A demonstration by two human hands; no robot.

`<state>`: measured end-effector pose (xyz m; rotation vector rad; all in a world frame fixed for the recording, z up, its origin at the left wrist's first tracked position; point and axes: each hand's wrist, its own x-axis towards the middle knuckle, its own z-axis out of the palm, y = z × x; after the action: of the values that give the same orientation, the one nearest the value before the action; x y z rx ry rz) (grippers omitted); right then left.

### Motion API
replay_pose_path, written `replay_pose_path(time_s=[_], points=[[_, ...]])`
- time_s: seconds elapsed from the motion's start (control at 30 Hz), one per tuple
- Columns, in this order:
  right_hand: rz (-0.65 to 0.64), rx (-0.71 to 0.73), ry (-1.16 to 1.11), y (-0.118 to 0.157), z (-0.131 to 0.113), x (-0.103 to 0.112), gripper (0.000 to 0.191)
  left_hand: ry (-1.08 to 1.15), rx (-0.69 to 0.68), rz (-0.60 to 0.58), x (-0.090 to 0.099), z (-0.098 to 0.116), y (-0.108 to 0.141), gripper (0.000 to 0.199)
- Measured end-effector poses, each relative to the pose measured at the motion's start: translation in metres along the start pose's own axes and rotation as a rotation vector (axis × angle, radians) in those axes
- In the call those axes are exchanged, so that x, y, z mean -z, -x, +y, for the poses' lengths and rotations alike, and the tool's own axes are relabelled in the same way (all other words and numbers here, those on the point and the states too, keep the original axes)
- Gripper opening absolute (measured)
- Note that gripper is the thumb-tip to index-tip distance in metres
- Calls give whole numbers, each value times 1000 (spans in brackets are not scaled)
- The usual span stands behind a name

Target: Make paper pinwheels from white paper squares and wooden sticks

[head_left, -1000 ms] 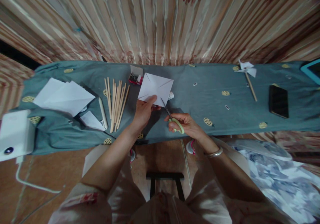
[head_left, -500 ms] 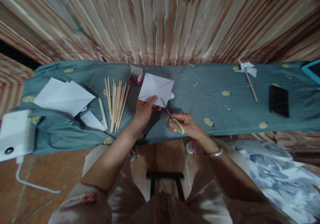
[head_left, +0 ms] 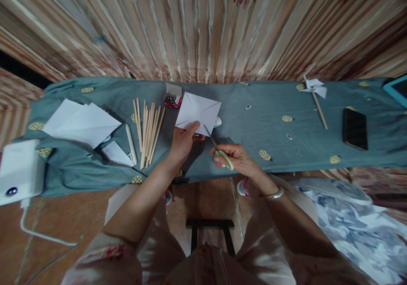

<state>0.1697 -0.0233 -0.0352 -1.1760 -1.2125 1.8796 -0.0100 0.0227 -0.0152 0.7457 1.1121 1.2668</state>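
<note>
Free room between scissors [head_left: 226, 157] and phone [head_left: 355, 129], wooden sticks [head_left: 149, 134] an obstacle leftward.

From where I stand, the change over the last second is slight. The white paper square [head_left: 197, 112] has drifted a touch to the left and away from the person compared with half a second ago, undoing a small shift the other way just before, and the left hand [head_left: 183, 143] pinching its near edge has gone with it. In the right hand [head_left: 235, 157], the pale green handle of the scissors [head_left: 227, 161] sits a hair further left than it did, its loop looking slightly more tucked in towards the fingers. Whether the blades have bitten any deeper into the paper's near corner, I can't tell.
</note>
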Motion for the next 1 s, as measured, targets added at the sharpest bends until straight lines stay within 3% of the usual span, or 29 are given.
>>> replay_pose_path(time_s=[0.53,1.0], points=[[8,36,15,0,-3,-2,46,-27,4,-17,2,-2,-1,27],[19,70,59,1,-3,-3,47,-1,16,-22,0,-1,2,18]])
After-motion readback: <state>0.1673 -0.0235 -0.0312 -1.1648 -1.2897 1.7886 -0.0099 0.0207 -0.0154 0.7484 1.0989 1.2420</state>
